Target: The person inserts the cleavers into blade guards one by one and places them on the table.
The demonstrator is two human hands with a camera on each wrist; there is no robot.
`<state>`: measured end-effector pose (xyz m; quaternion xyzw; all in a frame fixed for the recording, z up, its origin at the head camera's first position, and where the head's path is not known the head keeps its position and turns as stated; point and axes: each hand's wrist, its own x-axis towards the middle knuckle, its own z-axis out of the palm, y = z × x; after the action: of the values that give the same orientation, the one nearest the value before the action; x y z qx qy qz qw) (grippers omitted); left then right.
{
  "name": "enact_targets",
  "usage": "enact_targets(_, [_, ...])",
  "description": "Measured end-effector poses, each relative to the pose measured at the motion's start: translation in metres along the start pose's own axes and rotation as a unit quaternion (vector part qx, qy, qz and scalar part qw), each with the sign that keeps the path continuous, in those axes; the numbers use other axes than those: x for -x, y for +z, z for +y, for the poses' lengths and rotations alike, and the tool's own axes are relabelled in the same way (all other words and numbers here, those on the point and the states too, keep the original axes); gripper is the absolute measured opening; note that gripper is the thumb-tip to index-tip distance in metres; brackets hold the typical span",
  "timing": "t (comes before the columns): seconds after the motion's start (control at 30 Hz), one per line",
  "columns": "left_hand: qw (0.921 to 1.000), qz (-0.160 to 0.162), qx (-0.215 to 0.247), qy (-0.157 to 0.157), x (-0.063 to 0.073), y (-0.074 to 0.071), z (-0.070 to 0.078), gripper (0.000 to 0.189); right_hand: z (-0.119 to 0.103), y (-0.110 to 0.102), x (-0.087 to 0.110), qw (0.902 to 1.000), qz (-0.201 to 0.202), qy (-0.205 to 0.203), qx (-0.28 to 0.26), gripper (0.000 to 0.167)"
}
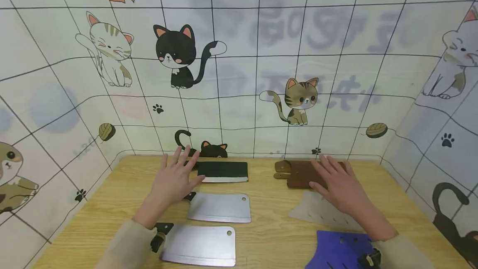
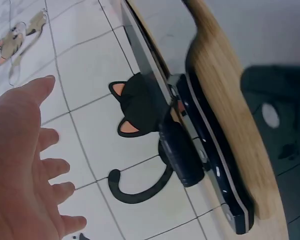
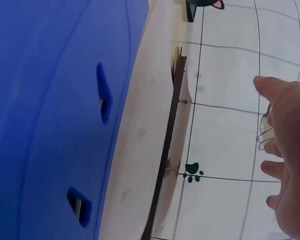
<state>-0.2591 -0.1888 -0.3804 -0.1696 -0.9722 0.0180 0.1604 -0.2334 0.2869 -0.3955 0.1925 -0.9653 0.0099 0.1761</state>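
Observation:
My left hand (image 1: 173, 179) is held with fingers spread over the handle end of a black cleaver (image 1: 222, 170) with a silver edge. In the left wrist view its fingers hold nothing, and dark cleaver handles (image 2: 212, 145) lie beside it. Two silver cleavers, one in the middle (image 1: 220, 207) and one in front (image 1: 201, 245), lie with blades toward the centre. On the other side my right hand (image 1: 337, 186) is above a brown strapped sheath (image 1: 298, 173) and a pale sheet with small holes (image 1: 310, 209); contact is unclear. Nearer me lies a blue slotted sheet (image 1: 332, 246), partly beneath the right wrist.
The wooden table (image 1: 269, 235) bears all these things. White cloth walls (image 1: 239, 69) with printed cats and grid lines stand behind it and at both sides. A light wooden handle-shaped piece (image 2: 230, 95) runs beside the dark handles in the left wrist view.

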Motion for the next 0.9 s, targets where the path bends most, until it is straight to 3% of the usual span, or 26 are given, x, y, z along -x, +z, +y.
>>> enact_targets(0.2, [0.9992, -0.004, 0.037, 0.009, -0.009, 0.007, -0.014, 0.078, 0.017, 0.009, -0.006, 0.9992, 0.003, -0.013, -0.037, 0.075])
enact_targets(0.33, [0.9954, -0.008, 0.087, 0.040, -0.013, 0.013, -0.023, 0.080, 0.027, 0.015, -0.008, 0.9943, -0.020, -0.011, -0.104, 0.076])
enact_targets(0.43, [0.9899, -0.017, 0.128, 0.058, -0.014, 0.017, -0.030, 0.082, 0.034, 0.020, -0.008, 0.9838, -0.047, 0.002, -0.173, 0.080])
enact_targets(0.57, [0.9806, -0.034, 0.184, 0.058, -0.014, 0.022, -0.039, 0.083, 0.043, 0.027, -0.011, 0.9722, -0.069, 0.009, -0.224, 0.083])
enact_targets(0.77, [0.9645, -0.053, 0.255, 0.045, -0.015, 0.034, -0.058, 0.081, 0.059, 0.036, -0.019, 0.9684, -0.068, -0.003, -0.240, 0.079])
enact_targets(0.9, [0.9577, -0.056, 0.276, 0.057, -0.020, 0.042, -0.068, 0.080, 0.069, 0.040, -0.024, 0.9675, -0.088, 0.006, -0.237, 0.078])
